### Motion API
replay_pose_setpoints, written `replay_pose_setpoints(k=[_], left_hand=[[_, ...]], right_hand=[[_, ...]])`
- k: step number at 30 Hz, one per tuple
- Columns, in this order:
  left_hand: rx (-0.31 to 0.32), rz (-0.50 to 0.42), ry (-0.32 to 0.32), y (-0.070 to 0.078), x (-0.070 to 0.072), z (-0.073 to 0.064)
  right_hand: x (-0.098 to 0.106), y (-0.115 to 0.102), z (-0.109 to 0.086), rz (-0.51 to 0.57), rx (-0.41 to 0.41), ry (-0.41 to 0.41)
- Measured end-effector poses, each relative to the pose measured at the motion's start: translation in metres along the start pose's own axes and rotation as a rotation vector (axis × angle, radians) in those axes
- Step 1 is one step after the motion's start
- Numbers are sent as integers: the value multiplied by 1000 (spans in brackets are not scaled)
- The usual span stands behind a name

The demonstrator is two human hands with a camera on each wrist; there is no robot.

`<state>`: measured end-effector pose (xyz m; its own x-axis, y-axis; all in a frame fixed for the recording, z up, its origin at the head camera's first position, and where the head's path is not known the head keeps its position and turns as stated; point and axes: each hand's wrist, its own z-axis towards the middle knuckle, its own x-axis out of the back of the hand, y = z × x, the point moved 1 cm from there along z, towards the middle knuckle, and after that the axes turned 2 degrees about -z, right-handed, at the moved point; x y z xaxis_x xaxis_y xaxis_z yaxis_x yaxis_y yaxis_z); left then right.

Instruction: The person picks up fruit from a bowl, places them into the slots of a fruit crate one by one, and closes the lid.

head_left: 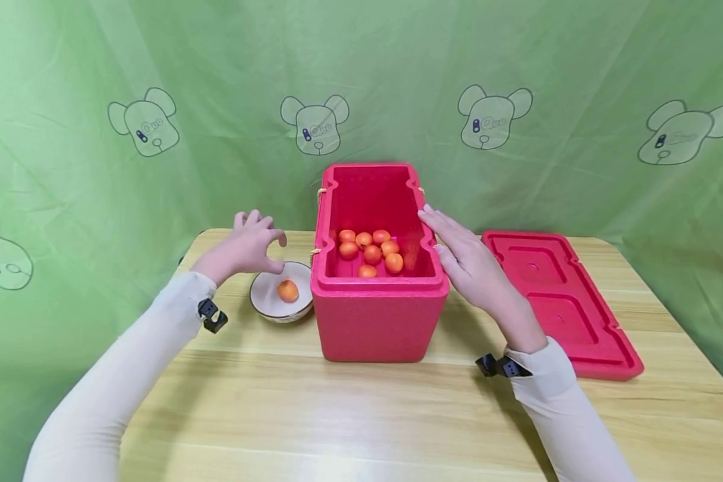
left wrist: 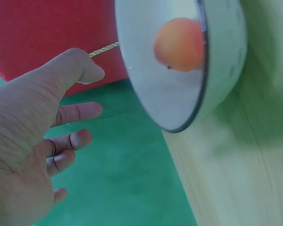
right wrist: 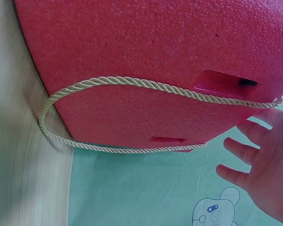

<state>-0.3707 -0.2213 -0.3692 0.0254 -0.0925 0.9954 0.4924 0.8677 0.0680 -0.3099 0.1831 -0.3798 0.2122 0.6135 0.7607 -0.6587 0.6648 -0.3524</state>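
A white bowl (head_left: 264,296) with a dark rim stands left of the red foam box (head_left: 376,328). In the bowl lies one small round orange fruit (head_left: 288,290). My left hand (head_left: 244,248) hovers over the bowl's far left rim, thumb and fingers spread apart and loosely bent, holding nothing. Several similar orange fruits (head_left: 372,254) rest on the floor of the uncovered box. The straight fingers of my right hand (head_left: 472,268) lie against the box's right rim. In the right wrist view those fingers show beside the box wall, partly cut off.
A red lid (head_left: 557,294) with recessed panels lies on the wooden table (head_left: 247,408) right of the box. Twisted cord handles (right wrist: 127,81) hang on the box's sides. A green curtain (head_left: 397,80) with drawn mouse heads closes off the back.
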Motion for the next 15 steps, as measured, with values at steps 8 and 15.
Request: replay_pose_setpoints(k=[8, 15], left_hand=[[-27, -15, -19, 4, -16, -1], [-62, 4, -21, 7, -23, -2]], right_hand=[[0, 0, 0, 5, 4, 2], [0, -1, 0, 2, 5, 7]])
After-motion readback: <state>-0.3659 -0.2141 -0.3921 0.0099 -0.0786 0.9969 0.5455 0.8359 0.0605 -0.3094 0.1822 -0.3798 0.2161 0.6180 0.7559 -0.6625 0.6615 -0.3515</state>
